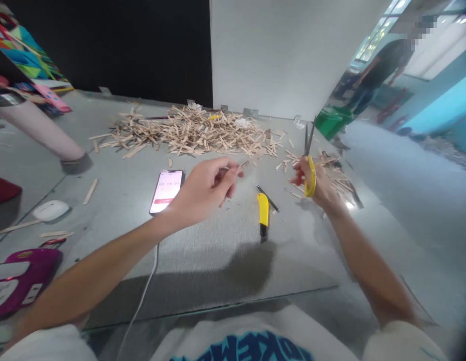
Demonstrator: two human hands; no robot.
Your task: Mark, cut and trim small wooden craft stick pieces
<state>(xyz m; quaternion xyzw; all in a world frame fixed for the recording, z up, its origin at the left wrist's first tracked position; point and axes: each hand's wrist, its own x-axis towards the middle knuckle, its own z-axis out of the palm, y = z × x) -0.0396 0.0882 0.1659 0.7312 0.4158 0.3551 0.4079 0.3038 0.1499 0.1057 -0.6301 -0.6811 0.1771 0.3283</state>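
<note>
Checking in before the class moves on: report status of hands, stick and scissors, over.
Left hand pinching small wooden stick. Right hand gripping yellow scissors, blades up. Yellow knife lying between hands.

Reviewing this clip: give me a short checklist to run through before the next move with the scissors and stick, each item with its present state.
1. Right hand has the scissors in its grip: ok.
2. Scissor blades point up and away from the body: ok.
3. Left hand pinches a small wooden stick: ok.
4. Stick sits between the blades: not ok, the hands are apart.
5. Yellow utility knife blade retracted: cannot tell.
6. Phone lies apart from both hands: ok.
</note>
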